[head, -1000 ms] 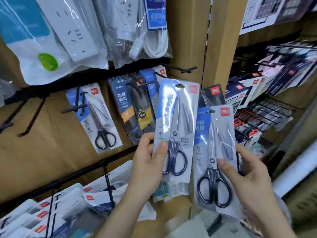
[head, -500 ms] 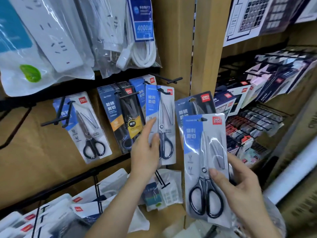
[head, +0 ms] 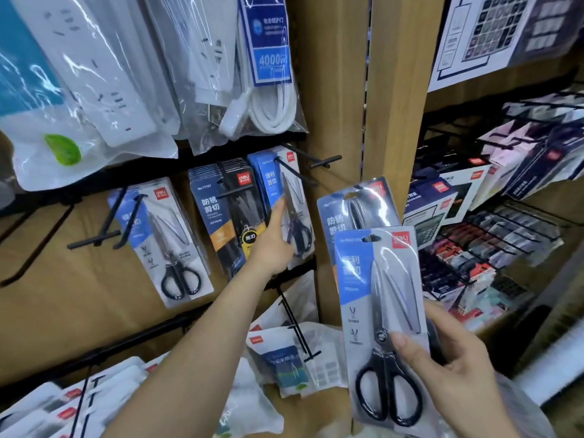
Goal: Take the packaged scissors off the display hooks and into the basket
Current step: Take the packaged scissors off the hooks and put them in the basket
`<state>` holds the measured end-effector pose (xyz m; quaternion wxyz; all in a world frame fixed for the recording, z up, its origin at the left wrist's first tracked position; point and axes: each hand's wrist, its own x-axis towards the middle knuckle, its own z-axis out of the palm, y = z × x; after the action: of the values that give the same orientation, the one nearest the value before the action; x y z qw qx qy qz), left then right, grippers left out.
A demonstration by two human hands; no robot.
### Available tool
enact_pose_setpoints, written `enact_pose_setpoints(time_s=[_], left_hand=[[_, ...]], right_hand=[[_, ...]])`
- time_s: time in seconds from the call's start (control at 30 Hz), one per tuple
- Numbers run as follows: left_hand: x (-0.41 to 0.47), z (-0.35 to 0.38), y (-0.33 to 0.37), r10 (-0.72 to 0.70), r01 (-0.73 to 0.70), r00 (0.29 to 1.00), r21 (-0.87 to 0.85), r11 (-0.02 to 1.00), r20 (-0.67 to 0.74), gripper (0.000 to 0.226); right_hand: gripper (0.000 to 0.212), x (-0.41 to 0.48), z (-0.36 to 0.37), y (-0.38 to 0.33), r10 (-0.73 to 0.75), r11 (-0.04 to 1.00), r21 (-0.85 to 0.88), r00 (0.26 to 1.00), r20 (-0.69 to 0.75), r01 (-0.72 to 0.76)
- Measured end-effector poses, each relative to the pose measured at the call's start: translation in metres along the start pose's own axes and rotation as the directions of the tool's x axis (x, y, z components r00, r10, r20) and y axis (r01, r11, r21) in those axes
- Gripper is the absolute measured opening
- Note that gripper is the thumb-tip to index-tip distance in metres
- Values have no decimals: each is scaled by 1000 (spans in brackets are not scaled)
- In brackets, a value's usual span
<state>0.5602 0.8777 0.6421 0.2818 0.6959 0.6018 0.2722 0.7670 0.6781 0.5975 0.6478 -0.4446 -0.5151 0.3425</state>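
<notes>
Firmly pinches two scissors packs with the right hand (head: pixel 458 377): thumb pressed on the front pack (head: pixel 379 295), low right before the wooden post (head: pixel 392 90), with the dark pack (head: pixel 357 207) fanned up behind it. Reaches with the left hand (head: pixel 271 245) to a third pack (head: pixel 295 197) hanging on its hook (head: pixel 294 170), index finger straight along its left edge; impossible to tell whether pinching. Above, bagged power strips (head: pixel 104 74).

The left hand (head: pixel 273 245) reaches far forward on an outstretched forearm (head: pixel 202 336), fingers straight against a hanging pack (head: pixel 295 222). The right hand (head: pixel 455 371), near and low right, grips packaged scissors (head: pixel 379 295), thumb pressed across the front.
</notes>
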Motion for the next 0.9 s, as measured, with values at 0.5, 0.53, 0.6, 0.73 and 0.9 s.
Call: enact_pose_setpoints(time_s=[0.5,0.53,0.6,0.73,0.9], left_hand=[[-145,20,15,121,-128,992,-389,912,-41,13],[-146,23,14,79,-97,995,-397,913,-62,10],[-146,22,9,-8,-27,997,-423,906,-79,3],[-149,14,-1,-69,58,998,-531,846,-2,8],[-169,8,-11,-83,14,995,-727,687,-59,5]], right_hand=[[27,20,37,0,105,974,200,994,26,-108],[26,19,40,-2,118,971,207,993,19,-119],[25,18,46,0,146,969,202,989,8,-144],[32,16,52,0,205,961,179,978,42,-210],[22,12,58,3,191,974,108,978,88,-200]])
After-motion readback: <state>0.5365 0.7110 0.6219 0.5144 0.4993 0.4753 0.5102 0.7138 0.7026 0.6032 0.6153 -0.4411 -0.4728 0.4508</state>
